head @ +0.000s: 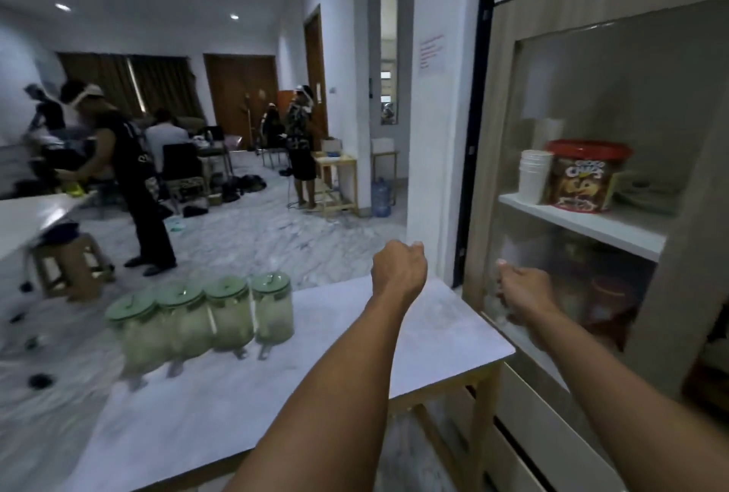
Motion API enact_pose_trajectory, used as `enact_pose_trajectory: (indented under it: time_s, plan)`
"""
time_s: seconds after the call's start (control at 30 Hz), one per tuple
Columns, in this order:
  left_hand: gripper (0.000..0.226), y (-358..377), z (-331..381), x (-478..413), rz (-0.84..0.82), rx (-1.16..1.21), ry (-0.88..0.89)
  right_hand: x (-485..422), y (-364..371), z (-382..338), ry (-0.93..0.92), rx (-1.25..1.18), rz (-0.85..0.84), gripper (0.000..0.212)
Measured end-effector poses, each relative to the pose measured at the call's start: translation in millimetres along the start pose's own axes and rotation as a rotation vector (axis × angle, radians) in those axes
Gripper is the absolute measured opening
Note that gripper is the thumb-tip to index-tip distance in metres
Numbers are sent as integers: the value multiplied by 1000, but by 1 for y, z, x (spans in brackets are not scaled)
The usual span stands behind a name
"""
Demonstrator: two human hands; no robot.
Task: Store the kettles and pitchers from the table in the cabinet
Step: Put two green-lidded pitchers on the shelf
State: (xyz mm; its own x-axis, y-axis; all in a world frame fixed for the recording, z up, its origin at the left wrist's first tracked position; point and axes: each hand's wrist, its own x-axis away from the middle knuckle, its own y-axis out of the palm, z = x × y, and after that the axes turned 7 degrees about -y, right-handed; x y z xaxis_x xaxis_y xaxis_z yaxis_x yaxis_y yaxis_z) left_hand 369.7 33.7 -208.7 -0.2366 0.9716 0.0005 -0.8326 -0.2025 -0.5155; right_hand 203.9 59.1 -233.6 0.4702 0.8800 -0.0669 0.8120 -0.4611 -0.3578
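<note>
Several clear pitchers with pale green lids (221,318) stand in a row on the white table (434,337), at its far left side. My left hand (400,268) hovers above the table's far right part, fingers curled, holding nothing, well right of the pitchers. My right hand (524,292) is stretched out to the lower left edge of the cabinet's glass door (615,97), thumb up and fingers curled. Motion blur hides whether it grips the door edge. The cabinet (584,223) stands right of the table.
Behind the glass, a white shelf holds stacked white cups (534,176) and a red-lidded snack tub (584,180); dark jars sit below. White drawers (552,444) lie under the door. Several people (130,184) stand across the marble floor, near a wooden stool (67,270).
</note>
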Motion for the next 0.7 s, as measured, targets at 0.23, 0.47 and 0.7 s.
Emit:
enact_pose_trajectory:
  time_s: [0.23,0.47,0.7]
  plan:
    - [47,-186,-141,-63,209,-78,-88,85,217,-61,-36,-99,-255,44]
    - [38,-322,-292,-101,367,-70,-452,179,401,-66,-3,-18,-477,25]
    - [28,-354,-389,-162,341,9,-622,173,540,-77,3,41,-591,31]
